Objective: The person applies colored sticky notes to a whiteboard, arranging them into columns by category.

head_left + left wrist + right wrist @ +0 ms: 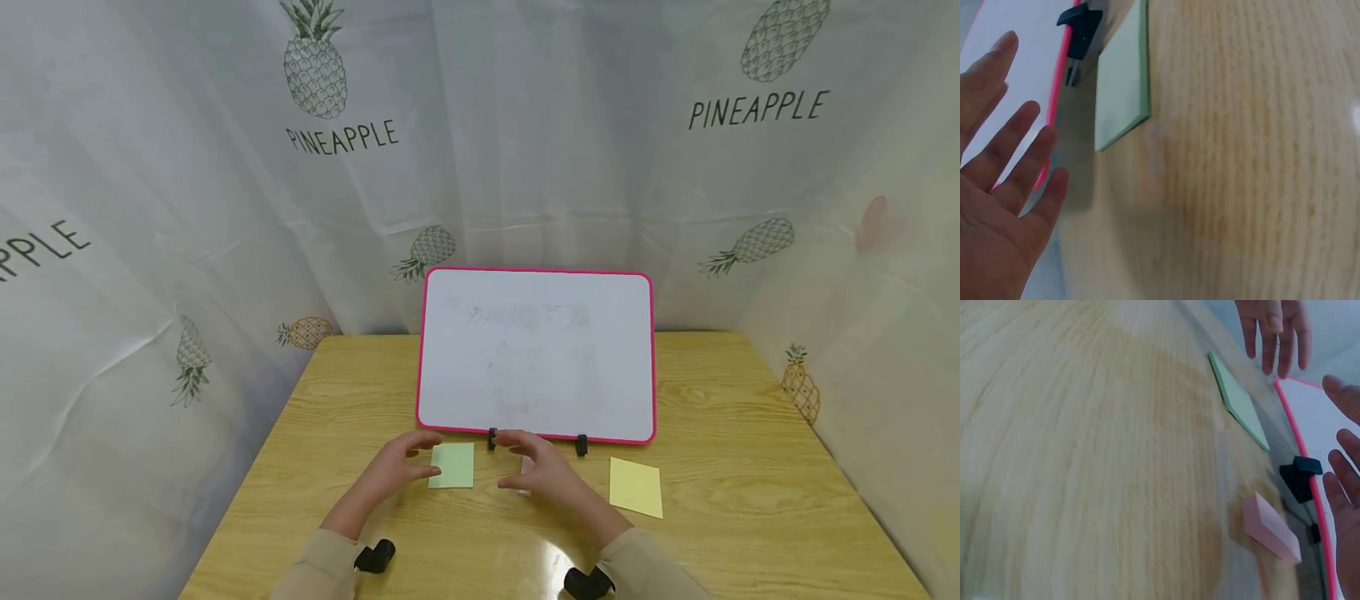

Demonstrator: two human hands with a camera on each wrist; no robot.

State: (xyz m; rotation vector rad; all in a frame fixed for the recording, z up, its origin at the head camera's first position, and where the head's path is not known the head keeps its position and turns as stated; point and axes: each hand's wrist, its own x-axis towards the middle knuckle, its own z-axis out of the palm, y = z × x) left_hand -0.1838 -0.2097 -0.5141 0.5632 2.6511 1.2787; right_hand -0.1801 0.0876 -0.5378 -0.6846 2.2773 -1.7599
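Observation:
My left hand point(397, 467) hovers beside a pale green sticky-note pad point(453, 465), fingers apart and nothing held. In the left wrist view that pad point(1124, 87) shows its thickness, and the fingers are spread. The right hand point(551, 477) is over a small pink sticky-note pad point(527, 464), hiding most of it in the head view. Its fingers are loosely bent, with no object in them. The right wrist view shows the pink pad point(1271, 528) lying on the table near both hands. To the right lies a yellow sticky-note pad point(636, 487).
A whiteboard point(536, 354) with a pink frame leans upright behind the pads, held by black clip feet point(582, 445) at its lower edge. The wooden table point(750, 467) meets a pineapple-print curtain point(555, 150) on its far sides.

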